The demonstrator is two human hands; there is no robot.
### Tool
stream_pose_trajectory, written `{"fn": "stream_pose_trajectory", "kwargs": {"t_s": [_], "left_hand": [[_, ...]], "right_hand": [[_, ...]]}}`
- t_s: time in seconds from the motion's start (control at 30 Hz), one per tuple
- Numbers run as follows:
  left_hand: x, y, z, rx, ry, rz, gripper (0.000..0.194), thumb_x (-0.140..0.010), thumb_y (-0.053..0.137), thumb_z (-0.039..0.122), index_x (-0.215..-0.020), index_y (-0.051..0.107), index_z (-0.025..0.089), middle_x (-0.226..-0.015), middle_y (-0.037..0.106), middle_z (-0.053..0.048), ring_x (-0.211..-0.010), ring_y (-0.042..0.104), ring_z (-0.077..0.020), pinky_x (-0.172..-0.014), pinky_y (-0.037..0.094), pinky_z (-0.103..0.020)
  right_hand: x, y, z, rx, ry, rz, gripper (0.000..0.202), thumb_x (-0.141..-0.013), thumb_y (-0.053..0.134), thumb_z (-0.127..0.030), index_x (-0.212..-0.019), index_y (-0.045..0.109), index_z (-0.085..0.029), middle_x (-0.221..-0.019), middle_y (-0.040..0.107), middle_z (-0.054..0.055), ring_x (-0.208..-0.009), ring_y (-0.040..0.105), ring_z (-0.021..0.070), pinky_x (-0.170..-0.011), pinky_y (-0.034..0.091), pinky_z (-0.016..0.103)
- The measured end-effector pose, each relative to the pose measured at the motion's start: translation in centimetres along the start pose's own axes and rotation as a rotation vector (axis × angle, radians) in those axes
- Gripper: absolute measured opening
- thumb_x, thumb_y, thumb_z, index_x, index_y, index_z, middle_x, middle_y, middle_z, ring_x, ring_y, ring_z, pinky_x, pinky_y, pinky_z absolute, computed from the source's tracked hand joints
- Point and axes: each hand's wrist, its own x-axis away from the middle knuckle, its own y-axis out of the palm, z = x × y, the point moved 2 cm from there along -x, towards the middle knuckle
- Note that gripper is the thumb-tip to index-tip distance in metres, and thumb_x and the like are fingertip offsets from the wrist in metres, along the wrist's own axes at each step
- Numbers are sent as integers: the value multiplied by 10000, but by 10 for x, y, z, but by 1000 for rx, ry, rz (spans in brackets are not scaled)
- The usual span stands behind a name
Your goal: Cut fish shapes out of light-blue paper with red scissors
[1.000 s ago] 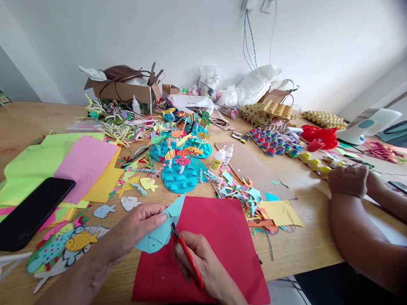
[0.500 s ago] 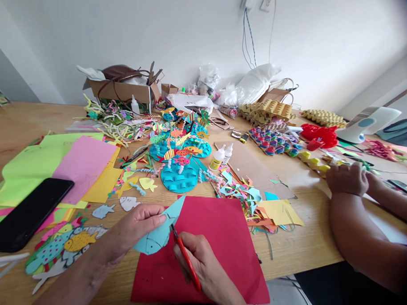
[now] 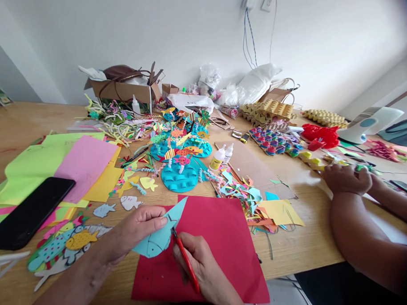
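My left hand [image 3: 147, 224] pinches a light blue piece of paper [image 3: 157, 243] with a fish outline drawn on it. A long pointed corner of the paper sticks up past my thumb. My right hand [image 3: 196, 259] grips red-handled scissors [image 3: 188, 264], whose blades meet the paper's right edge by the drawn line. Both hands are above a red sheet [image 3: 217, 242] lying at the table's front edge. Left of my left wrist lies a pile of cut paper fish [image 3: 82, 240], with more small fish cutouts [image 3: 130, 202] just beyond the hand.
Blue bases with paper fish [image 3: 179, 177] stand mid-table beside glue bottles [image 3: 217, 158] and paper scraps [image 3: 242, 189]. A black phone [image 3: 27, 215] lies on coloured sheets at left. Another person's hands [image 3: 347, 179] rest on the table at right, near painted egg cartons [image 3: 270, 141].
The scissors and the blue paper have shifted only slightly against each other. The other person's hand at right has moved a little left.
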Motion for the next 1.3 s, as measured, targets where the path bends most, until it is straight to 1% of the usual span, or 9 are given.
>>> {"fn": "stream_pose_trajectory", "kwargs": {"t_s": [0.1, 0.2, 0.33, 0.47, 0.67, 0.83, 1.03, 1.17, 1.3], "left_hand": [[0, -1, -1, 3, -7, 0, 422, -697, 645, 546, -604, 419, 201, -529, 343, 84, -477, 265, -77, -436, 236, -198], [0, -3, -3, -11, -16, -11, 414, -714, 632, 539, -605, 415, 204, -536, 342, 83, -480, 270, -80, -440, 234, -200], [-1, -4, -7, -55, -23, -20, 401, -734, 620, 527, -603, 422, 204, -540, 319, 86, -480, 267, -84, -435, 215, -203], [-2, -3, -8, -65, -15, -45, 380, -741, 620, 519, -621, 449, 201, -551, 355, 79, -489, 300, -90, -445, 243, -205], [0, -3, -3, -88, -26, -95, 361, -763, 596, 488, -618, 434, 200, -552, 341, 79, -490, 273, -86, -445, 228, -207], [1, -4, 3, -112, -16, -119, 342, -746, 619, 455, -593, 456, 196, -553, 356, 68, -495, 292, -92, -453, 229, -217], [3, -4, 7, -37, -115, -167, 343, -711, 650, 478, -602, 501, 189, -529, 382, 69, -461, 286, -82, -436, 206, -207], [3, -4, 7, -45, -104, -171, 319, -721, 646, 450, -602, 517, 183, -529, 372, 69, -464, 284, -79, -436, 198, -204], [2, -3, 7, -91, -74, -169, 337, -713, 636, 471, -594, 505, 185, -529, 369, 69, -470, 284, -83, -443, 211, -212]], "right_hand": [[0, 0, 0, 9, -18, 4, 440, -932, 419, -440, -597, 281, -192, -581, 274, -57, -533, 238, 84, -461, 187, 225], [0, -1, -2, 26, -31, -6, 426, -924, 430, -427, -599, 288, -191, -587, 280, -56, -546, 244, 86, -470, 195, 224], [1, -1, -4, 11, 1, -16, 397, -902, 465, -398, -601, 311, -190, -583, 299, -56, -552, 261, 88, -477, 209, 221], [3, -2, -4, -6, 6, -10, 389, -901, 469, -381, -607, 302, -191, -598, 287, -55, -560, 249, 89, -480, 204, 221], [6, -3, -3, -43, 11, -34, 377, -897, 470, -353, -602, 299, -193, -581, 287, -58, -534, 255, 81, -471, 195, 224], [8, -4, -6, -49, 34, -57, 370, -885, 473, -342, -594, 298, -195, -561, 292, -59, -521, 260, 78, -464, 192, 222], [7, -6, -7, -58, 29, -96, 367, -881, 441, -301, -564, 286, -198, -522, 269, -64, -496, 251, 76, -454, 181, 221], [6, -5, -10, -115, 1, -114, 325, -864, 429, -272, -563, 328, -199, -512, 343, -58, -483, 301, 79, -449, 228, 210], [6, -4, -10, -167, 31, -114, 287, -848, 430, -233, -575, 351, -199, -508, 384, -56, -470, 333, 79, -445, 257, 202]]}}
